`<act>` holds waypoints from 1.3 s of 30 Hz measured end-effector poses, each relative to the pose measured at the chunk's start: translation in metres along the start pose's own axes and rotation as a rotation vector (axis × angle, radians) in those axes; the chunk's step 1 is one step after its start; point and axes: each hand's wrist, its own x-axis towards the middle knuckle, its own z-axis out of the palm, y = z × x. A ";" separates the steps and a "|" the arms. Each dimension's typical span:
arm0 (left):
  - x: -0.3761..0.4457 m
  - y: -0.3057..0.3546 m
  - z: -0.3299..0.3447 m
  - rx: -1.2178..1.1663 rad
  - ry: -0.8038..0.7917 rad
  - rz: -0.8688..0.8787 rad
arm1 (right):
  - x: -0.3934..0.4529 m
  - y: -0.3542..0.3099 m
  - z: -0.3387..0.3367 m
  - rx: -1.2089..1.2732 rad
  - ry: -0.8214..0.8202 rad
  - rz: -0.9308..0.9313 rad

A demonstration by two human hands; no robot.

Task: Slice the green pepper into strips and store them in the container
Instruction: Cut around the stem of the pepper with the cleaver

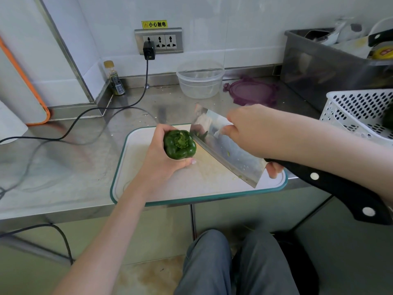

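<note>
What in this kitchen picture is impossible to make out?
Head view only:
- Green pepper: underside hidden by the left hand.
- White basket: contents cut off by the right edge.
- Small bottle: label too small to read.
- Grey bin: contents blurred.

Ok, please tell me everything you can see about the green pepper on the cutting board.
The green pepper is whole, dark green and glossy, with rounded lobes. Its paler green stem end faces up toward the camera. It sits over the white cutting board, gripped by the left hand, whose fingers curl round its left side and thumb lies below it. The cleaver, held by the right hand, meets its right side. No cut is visible yet.
</note>
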 end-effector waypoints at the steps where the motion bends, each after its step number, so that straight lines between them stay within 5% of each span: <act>1: 0.000 0.000 0.000 0.002 0.001 0.003 | 0.002 0.000 0.000 -0.009 -0.006 -0.004; 39: -0.001 0.002 0.001 0.071 0.012 0.018 | -0.005 -0.015 -0.011 0.009 -0.101 0.044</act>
